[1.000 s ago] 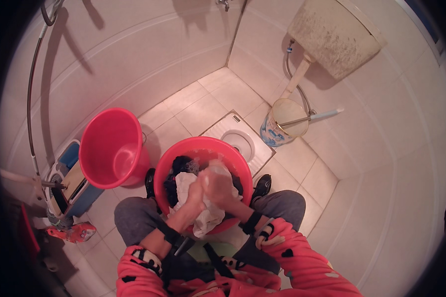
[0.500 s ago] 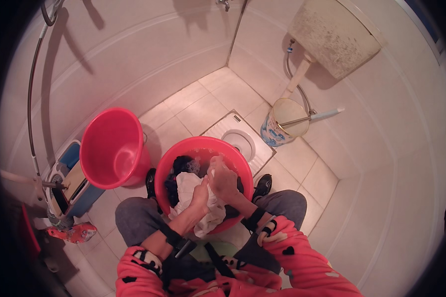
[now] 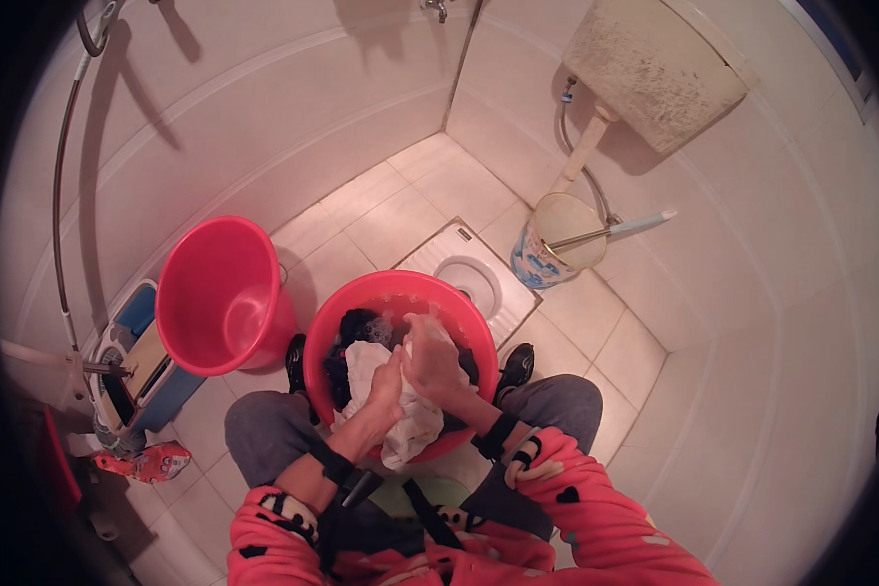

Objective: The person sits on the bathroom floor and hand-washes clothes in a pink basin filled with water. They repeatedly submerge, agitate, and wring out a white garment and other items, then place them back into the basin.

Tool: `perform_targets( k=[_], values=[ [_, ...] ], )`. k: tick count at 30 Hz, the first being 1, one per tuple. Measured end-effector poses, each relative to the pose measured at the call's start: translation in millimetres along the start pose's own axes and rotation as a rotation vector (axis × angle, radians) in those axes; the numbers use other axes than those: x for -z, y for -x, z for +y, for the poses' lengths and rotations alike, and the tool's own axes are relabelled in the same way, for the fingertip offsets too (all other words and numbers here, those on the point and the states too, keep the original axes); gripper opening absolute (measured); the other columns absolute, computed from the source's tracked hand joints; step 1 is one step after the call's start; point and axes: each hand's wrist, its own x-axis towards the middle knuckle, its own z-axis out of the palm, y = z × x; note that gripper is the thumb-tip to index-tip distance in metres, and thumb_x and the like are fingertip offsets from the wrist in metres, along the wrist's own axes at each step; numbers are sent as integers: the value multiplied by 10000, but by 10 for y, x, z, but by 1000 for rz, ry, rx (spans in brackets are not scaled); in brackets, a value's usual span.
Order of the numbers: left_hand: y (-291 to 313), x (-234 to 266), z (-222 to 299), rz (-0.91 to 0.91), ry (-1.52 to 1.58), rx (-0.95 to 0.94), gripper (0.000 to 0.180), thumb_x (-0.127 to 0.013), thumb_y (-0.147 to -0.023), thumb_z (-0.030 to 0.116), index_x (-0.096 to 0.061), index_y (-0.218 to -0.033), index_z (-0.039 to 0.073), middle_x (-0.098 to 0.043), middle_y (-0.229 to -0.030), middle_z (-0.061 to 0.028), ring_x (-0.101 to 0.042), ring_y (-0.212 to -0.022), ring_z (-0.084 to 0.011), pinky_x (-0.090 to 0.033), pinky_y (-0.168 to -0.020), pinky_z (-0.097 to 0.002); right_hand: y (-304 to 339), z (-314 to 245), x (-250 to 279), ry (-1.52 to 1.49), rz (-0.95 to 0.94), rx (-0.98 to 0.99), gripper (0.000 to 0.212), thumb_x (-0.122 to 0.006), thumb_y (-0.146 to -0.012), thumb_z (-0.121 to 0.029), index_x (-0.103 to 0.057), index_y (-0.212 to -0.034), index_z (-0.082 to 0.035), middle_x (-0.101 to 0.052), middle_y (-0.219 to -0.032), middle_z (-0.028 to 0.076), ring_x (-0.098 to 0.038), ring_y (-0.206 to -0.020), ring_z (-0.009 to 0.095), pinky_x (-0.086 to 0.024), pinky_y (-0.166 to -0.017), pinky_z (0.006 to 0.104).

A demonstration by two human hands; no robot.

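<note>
White cloth [image 3: 408,430] in both hands, held low inside a round red basin [image 3: 314,352] on the tiled floor [image 3: 596,322], between 2 spread knees [image 3: 566,405]. Gripping with the left hand [image 3: 385,386] in a near-fist, fingers curled in with fabric caught in them, thumb side up. Gripping also with the right hand [image 3: 433,363], just beside and a little farther up, fingers bent over a fold; impossible to tell how much fabric under the palm. Spilling down toward the near side of the basin: the cloth's loose part, crumpled.

Around the cloth in the same basin: dark garments [image 3: 340,366], heaped mostly toward the left, with a patch of suds [image 3: 381,330] beside them near the far side. Wearing red patterned sleeves [image 3: 596,498], pushed up, and 1 black band [image 3: 499,437] above each hand. On either side of the basin: 2 black shoes [image 3: 518,366].

To the left, near the basin but apart from it: a deep red bucket [image 3: 215,283]. Partly behind that bucket: a blue and grey plastic tub [image 3: 171,396], with a red packet [image 3: 156,461] on the floor just below. Past the basin: a white squat toilet [image 3: 469,283] set in the floor. Farther right: a patterned bin [image 3: 537,264] with a long pale-handled stick [image 3: 645,224] leaning in it, below a stained cistern [image 3: 654,78]. At the far left: a grey shower hose [image 3: 59,195] hanging down; at the top, a metal tap [image 3: 439,10].
</note>
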Motion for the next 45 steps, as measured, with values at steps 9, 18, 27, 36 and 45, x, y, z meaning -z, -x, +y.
perform_targets(
  k=[9, 18, 27, 36, 45],
  values=[
    [-136, 55, -124, -257, 341, -51, 433, -440, -979, 446, -584, -1082, 52, -635, -979, -50, -622, -863, -172, -516, -725, -319, 53, -100, 54, -31, -64, -29, 384, -580, -827, -151, -487, -1183, -39, -600, -1002, 215, -603, -906, 387, -478, -735, 460],
    [-100, 132, 20, -123, 232, -175, 442, -442, -981, 446, -606, -1081, 48, -636, -983, -55, -621, -885, -181, -513, -752, -332, 194, -77, -76, -124, -268, 15, 429, -560, -851, -174, -456, -1257, -82, -604, -981, 216, -614, -867, 375, -481, -697, 455],
    [27, -13, 6, -21, 39, -110, 462, -458, -965, 478, -607, -1044, 48, -633, -919, -67, -625, -819, -198, -522, -693, -359, 26, -53, 12, -38, 30, -26, 417, -569, -812, -111, -474, -1215, -62, -607, -893, 193, -616, -861, 369, -480, -697, 460],
    [-127, 66, -58, -131, 151, 103, 453, -455, -953, 498, -584, -1115, 95, -638, -964, -58, -634, -855, -224, -542, -714, -404, 1, -13, -50, 5, -98, -72, 489, -559, -836, -178, -408, -1296, -113, -619, -965, 211, -609, -849, 409, -453, -756, 497],
    [-172, 132, -9, -148, 355, -57, 458, -498, -941, 502, -585, -973, 53, -610, -828, -75, -621, -788, -193, -516, -661, -364, 135, -189, 31, -65, -334, -97, 401, -550, -869, -202, -470, -1243, -85, -625, -961, 218, -611, -879, 386, -467, -762, 479]
  ],
)
